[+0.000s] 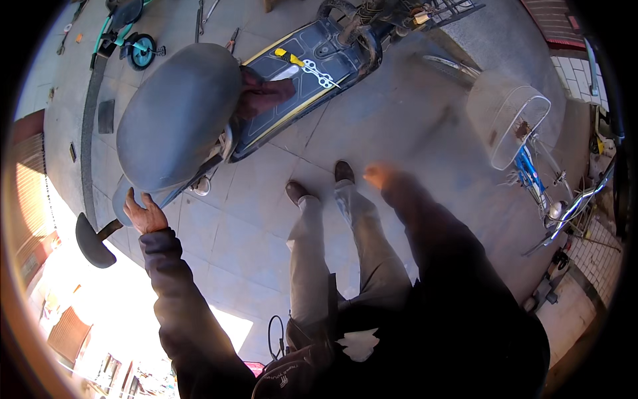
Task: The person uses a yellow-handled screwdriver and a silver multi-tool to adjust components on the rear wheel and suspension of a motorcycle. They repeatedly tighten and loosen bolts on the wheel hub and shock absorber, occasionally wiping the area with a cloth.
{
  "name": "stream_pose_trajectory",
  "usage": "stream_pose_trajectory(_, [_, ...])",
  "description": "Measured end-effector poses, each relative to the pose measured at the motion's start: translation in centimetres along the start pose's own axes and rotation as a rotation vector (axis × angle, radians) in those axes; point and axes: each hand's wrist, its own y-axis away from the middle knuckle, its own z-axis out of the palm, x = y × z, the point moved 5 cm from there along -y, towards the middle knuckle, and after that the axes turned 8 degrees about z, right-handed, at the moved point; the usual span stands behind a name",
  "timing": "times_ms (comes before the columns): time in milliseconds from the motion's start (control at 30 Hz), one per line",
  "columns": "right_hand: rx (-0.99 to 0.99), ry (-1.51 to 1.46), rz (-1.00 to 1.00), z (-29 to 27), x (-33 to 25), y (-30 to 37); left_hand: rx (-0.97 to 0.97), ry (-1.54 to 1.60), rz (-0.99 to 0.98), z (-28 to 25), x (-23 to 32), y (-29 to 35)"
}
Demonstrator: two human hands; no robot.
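An electric scooter's large dark grey seat [179,116] fills the upper left. My left hand [145,214] is at the seat's rear edge, its fingers apart and slightly bent, with nothing seen in them. Whether the fingertips touch the seat I cannot tell. My right hand [380,175] hangs over the floor beyond my right shoe, smeared by motion, so its fingers do not show. On the scooter's footboard [266,63] lie a yellow-handled tool [287,58], a flat silver piece with several round holes [318,73] and a dark red cloth [266,96].
A bicycle with a white wire basket [515,126] stands at the right. A teal child's bike [136,50] is at the far left. Pliers [232,38] and other tools lie on the tiled floor [299,143]. A dark backrest pad [94,243] sticks out behind the scooter.
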Motion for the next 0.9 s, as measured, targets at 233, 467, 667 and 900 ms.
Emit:
stream_pose_trajectory(233, [0.178, -0.004, 0.105, -2.5, -6.1, -14.0, -0.152, 0.56, 0.137, 9.8, -3.5, -3.4])
stream_pose_trajectory(467, [0.543, 0.113, 0.029, -8.3, -13.5, -20.1, -0.151, 0.511, 0.105, 14.6, -0.8, -6.7])
stream_pose_trajectory(667, [0.604, 0.295, -0.015, -7.8, -14.6, -24.1, -0.143, 0.501, 0.131, 18.0, 2.5, -10.8])
stream_pose_trajectory(900, [0.43, 0.167, 0.164, -6.5, -13.9, -26.9, -0.135, 0.493, 0.122, 19.6, 3.9, -11.7])
